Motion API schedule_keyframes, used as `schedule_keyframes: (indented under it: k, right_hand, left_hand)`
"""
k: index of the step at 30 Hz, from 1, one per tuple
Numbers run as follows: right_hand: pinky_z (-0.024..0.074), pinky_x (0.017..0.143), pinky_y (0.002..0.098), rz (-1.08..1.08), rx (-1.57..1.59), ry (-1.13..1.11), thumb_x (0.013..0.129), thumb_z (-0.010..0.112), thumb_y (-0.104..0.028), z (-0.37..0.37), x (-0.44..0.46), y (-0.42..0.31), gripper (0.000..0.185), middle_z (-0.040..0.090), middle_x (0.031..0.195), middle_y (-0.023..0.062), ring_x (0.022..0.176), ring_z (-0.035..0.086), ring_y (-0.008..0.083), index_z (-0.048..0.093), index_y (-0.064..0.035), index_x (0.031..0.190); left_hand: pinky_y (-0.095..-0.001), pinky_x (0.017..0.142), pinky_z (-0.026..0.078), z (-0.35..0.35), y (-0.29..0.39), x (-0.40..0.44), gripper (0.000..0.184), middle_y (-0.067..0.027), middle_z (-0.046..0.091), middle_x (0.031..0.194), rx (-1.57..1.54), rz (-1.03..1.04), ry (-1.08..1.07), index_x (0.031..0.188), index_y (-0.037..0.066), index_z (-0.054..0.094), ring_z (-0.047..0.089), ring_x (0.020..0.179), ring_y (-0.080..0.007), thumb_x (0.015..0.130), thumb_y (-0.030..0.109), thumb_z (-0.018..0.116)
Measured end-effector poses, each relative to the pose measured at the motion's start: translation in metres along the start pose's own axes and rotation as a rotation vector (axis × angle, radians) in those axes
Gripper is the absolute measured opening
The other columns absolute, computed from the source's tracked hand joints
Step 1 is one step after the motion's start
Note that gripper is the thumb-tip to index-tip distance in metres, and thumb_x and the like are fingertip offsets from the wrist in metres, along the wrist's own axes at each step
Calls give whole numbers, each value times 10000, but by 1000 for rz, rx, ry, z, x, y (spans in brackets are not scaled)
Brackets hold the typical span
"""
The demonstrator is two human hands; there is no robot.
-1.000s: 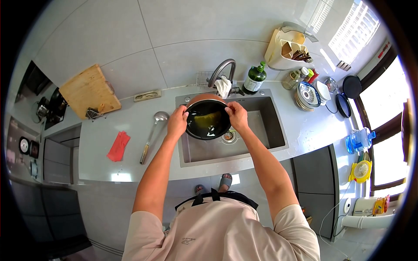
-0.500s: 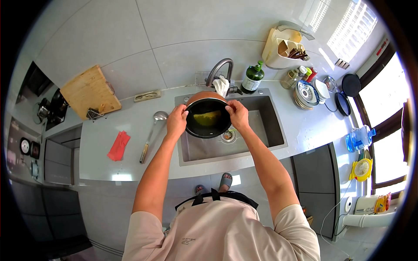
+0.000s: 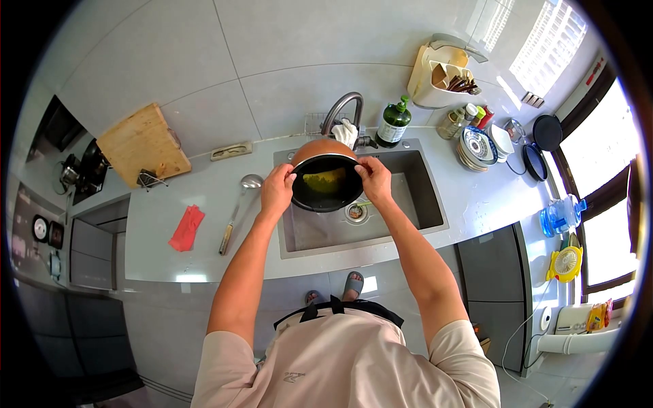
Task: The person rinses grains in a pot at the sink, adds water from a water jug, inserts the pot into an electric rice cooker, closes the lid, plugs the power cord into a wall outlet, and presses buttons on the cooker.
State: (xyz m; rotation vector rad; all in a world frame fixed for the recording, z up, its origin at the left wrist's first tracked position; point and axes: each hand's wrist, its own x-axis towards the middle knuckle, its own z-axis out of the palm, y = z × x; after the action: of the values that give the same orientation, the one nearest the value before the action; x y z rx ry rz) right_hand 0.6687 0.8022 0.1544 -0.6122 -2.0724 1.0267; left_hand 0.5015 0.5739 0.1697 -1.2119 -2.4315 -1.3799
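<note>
Your left fingers (image 3: 288,178) and right fingers (image 3: 364,169) pinch a tilted pot (image 3: 323,149) near the back edge of the sink (image 3: 420,196).

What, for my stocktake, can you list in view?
sink: one, grey, in counter
pot: one, brown and black, above sink
faucet: one, grey, behind sink
rag: one, white, on faucet
bottle: one, green, behind sink
ladle: one, silver, left of sink
cloth or glove: one, red, left of ladle
board: one, tan, back left
dishes: several, white and blue, right of sink
fan: one, yellow, far right
left hand: one, bare, holding pot
right hand: one, bare, holding pot
</note>
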Motion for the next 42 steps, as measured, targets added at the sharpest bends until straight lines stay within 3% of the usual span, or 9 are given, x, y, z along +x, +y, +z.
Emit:
schedule_keyframes:
  k: [1, 4, 19, 22, 34, 37, 42]
  right_hand:
    - [521, 744, 311, -13, 1, 5, 887, 745, -49, 0, 0, 0, 137, 669, 857, 90, 769, 641, 182, 696, -17, 1011]
    - [519, 745, 308, -32, 2, 7, 888, 744, -42, -2, -2, -3, 135, 666, 867, 87, 776, 641, 178, 695, -12, 1009]
    - [520, 720, 320, -112, -20, 38, 871, 751, -37, -9, -12, -15, 133, 657, 854, 99, 744, 644, 210, 703, -14, 992]
    - [518, 733, 378, -106, -16, 36, 856, 754, -78, -9, -14, -18, 139, 654, 857, 121, 775, 646, 295, 713, -46, 984]
    - [522, 727, 370, -117, -14, 36, 854, 758, -64, -9, -20, -28, 143, 658, 865, 118, 771, 648, 287, 712, -40, 987]
    - [503, 703, 323, -140, -5, 52, 861, 760, -40, -8, -21, -30, 129, 627, 821, 95, 725, 616, 213, 702, -21, 975]
    - [513, 714, 350, -142, -11, 51, 848, 766, -53, -7, -23, -31, 140, 645, 842, 106, 747, 633, 255, 708, -32, 974]
  left_hand:
    - [-445, 765, 509, -1, 1, 0, 142, -128, 664, 962, -1, 7, 3, 1039, 41, 610, 651, 884, -357, 923, 91, 676]
    - [-444, 760, 507, -4, 3, -1, 139, -126, 663, 955, 3, 24, 4, 1031, 40, 611, 649, 879, -355, 922, 94, 677]
    - [-451, 742, 500, -15, 9, -9, 114, -128, 654, 935, 1, 83, 9, 1001, 46, 609, 642, 867, -363, 913, 87, 669]
    - [-455, 736, 498, -18, 11, -11, 108, -127, 650, 931, 2, 94, 10, 994, 48, 606, 640, 866, -367, 914, 87, 667]
    - [-458, 731, 495, -28, 13, -16, 101, -131, 648, 927, 3, 118, 24, 989, 45, 609, 634, 863, -376, 923, 100, 662]
    - [-459, 732, 496, -30, 12, -17, 104, -133, 650, 929, 3, 132, 26, 991, 44, 612, 635, 868, -378, 923, 104, 663]
    - [-463, 736, 497, -32, 10, -18, 106, -139, 652, 933, 5, 146, 32, 996, 42, 616, 636, 877, -382, 923, 104, 661]
